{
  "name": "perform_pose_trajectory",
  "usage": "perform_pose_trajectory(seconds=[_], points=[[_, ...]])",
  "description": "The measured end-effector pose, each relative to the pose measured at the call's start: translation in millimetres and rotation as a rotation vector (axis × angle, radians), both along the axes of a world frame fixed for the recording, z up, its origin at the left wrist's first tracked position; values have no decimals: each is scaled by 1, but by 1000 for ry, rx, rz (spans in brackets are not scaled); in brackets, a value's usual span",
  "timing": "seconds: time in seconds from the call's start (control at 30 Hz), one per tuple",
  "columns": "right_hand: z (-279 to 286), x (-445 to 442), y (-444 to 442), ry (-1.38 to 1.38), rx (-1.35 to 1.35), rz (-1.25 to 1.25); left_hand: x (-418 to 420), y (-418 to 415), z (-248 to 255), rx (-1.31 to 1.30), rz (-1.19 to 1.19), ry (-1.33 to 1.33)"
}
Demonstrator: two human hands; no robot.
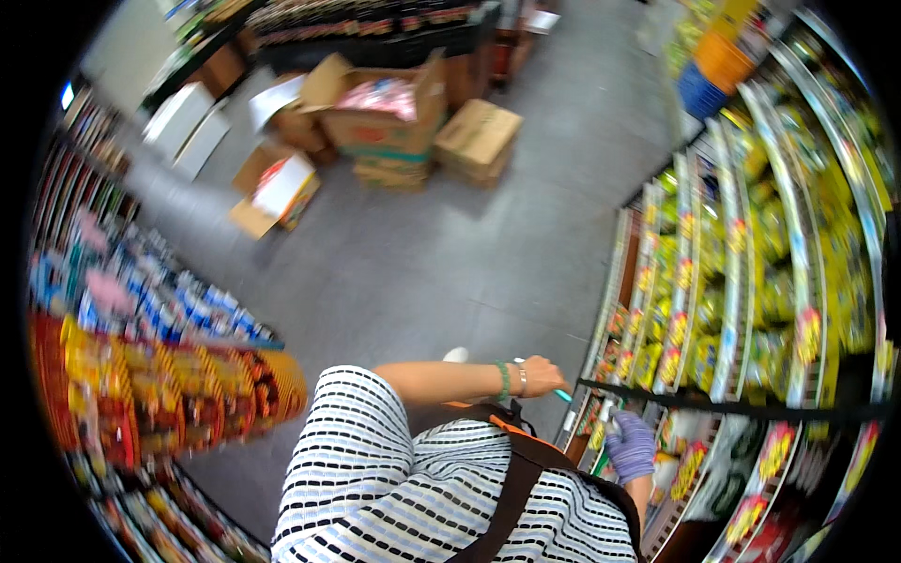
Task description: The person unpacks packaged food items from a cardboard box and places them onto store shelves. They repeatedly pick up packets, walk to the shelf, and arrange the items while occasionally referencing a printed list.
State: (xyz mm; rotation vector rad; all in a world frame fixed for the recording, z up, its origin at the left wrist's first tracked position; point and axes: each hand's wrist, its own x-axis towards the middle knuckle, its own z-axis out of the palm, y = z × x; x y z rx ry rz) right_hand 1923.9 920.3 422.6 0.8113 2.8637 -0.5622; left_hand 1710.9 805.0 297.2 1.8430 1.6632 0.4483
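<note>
My left hand (540, 376), bare with a green bead bracelet and a metal band at the wrist, is closed around a slim teal stick-like object (562, 395). Its exact kind is too small to tell. My right hand (631, 447) wears a purple knit glove and is beside the lower shelves on the right. A small white item (608, 411) is at its fingertips; whether the fingers grip it cannot be made out. Yellow packets (704, 359) fill the shelf rows just beyond the gloved hand.
Shelving with pale price rails (732, 281) runs along my right. At left stands an orange rack (190, 394) of packaged goods. Ahead on the grey floor (422, 274) are an open carton (380, 134) with pink packets, a smaller open box (278, 190) and a closed carton (482, 134).
</note>
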Motion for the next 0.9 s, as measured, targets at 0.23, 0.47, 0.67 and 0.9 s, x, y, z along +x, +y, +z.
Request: perform_pose_trajectory(seconds=[0.23,0.47,0.67,0.9], points=[[-51,-179,-109,-219,22,697,-84,-305,-95,-284,1000,-23],[-133,-423,-234,-451,-22,846,-215,-493,-69,-402,1329,-60],[-183,-583,-295,-623,-46,827,-378,-580,-64,-256,1409,-50],[-233,-819,-371,-795,58,952,-533,-661,-93,-238,1612,-143]])
